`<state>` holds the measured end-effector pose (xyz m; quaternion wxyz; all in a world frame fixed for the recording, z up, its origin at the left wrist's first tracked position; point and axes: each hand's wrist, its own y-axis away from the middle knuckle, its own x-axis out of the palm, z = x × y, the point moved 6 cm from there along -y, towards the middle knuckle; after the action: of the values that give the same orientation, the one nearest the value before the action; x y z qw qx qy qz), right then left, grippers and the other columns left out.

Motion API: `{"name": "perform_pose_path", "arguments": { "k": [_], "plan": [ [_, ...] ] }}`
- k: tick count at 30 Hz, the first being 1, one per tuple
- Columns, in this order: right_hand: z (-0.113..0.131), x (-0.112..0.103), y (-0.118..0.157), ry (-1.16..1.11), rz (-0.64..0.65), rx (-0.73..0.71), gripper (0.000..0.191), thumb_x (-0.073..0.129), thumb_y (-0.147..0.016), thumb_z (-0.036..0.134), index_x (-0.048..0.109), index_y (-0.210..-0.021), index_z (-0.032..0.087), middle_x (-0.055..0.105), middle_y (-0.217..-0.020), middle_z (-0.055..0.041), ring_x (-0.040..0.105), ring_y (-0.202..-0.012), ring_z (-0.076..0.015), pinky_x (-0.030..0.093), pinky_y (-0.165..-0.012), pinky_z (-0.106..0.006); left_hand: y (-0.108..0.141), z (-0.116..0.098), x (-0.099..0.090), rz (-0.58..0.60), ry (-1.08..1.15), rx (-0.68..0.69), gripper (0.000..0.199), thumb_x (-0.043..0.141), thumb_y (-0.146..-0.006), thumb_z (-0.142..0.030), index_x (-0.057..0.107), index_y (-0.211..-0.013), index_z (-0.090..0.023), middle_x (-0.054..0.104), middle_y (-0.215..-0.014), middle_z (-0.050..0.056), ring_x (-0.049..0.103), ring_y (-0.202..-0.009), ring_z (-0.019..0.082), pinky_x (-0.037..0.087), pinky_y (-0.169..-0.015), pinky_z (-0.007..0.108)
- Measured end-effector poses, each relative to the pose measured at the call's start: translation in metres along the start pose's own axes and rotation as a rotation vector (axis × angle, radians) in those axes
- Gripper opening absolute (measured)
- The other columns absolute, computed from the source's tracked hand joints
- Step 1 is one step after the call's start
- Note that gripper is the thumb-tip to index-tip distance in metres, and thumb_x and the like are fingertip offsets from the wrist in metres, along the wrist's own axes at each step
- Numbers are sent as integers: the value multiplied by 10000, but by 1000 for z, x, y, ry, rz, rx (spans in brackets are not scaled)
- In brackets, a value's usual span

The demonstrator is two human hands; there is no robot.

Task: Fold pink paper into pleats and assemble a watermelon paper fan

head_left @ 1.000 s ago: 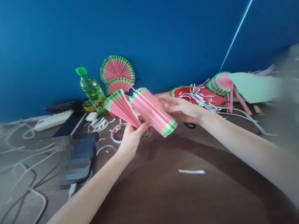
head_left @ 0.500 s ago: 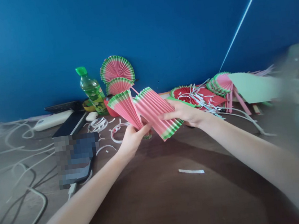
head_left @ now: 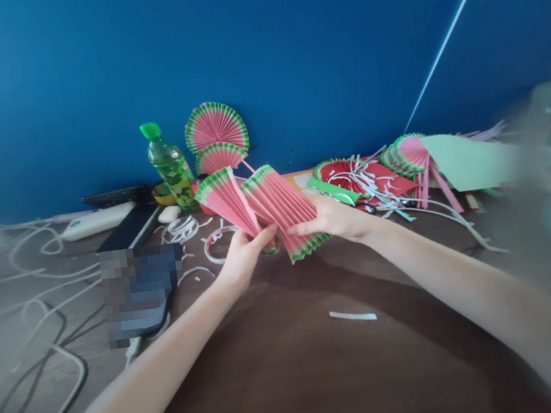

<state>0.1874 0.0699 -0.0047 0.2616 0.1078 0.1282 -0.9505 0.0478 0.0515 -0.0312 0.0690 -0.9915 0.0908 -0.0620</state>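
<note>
"What do your hands have hold of?"

"Pleated paper (head_left: 277, 196), pink with green edges. My left hand (head_left: 241, 257) pinches it where one section narrows, thumb in front. My right hand (head_left: 330, 216) grips the wider section, thumb across the pleats (the fingers behind are hidden from me)."

"One piece or two?"

"I can't tell; my left hand covers the place where the sections meet."

"And where is it, going by the bottle?"

"Right of the bottle (head_left: 172, 175) and closer to me, tilted over the worktop (head_left: 294, 358)."

"What else is around?"

"Just right of the bottle, a round fan (head_left: 215, 123) stands against the wall (head_left: 296, 50), a second fan (head_left: 221, 154) overlapping its lower part. In front of the bottle is a tape roll (head_left: 210, 249); the phone (head_left: 148, 292) lies nearer me, to the bottle's left. Well to its right, white scraps (head_left: 360, 179) cover some red paper (head_left: 395, 180), and more fans (head_left: 407, 152) are stacked beyond."
</note>
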Motion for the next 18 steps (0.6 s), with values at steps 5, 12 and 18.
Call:
{"name": "perform_pose_path", "arguments": {
  "k": [5, 12, 18],
  "plan": [
    [-10, 4, 1, 19, 0, 119, 424, 736, -647, 356, 628, -1014, 173, 679, -964, -78, 635, -889, -242, 506, -855, -460, 1, -4, 2, -6, -29, 26, 187, 611, -742, -293, 554, -639, -148, 558, -559, -25, 508, -543, 79, 410, -577, 218],
    [-13, 16, 2, -145, 22, 130, 411, 716, -664, 401, 638, -991, 164, 691, -856, -58, 650, -803, -210, 517, -819, -433, 2, -2, 9, 83, 22, -30, 210, 646, -723, -345, 575, -729, -147, 585, -601, -13, 578, -595, 111, 460, -610, 236],
    [-14, 6, 2, -243, -101, 161, 375, 755, -616, 375, 635, -896, 156, 676, -877, -70, 644, -783, -196, 536, -782, -385, 1, -1, 8, 94, 198, -117, 341, 515, -784, -520, 483, -810, -182, 533, -568, -39, 592, -588, 138, 473, -587, 267]
  ]
}}
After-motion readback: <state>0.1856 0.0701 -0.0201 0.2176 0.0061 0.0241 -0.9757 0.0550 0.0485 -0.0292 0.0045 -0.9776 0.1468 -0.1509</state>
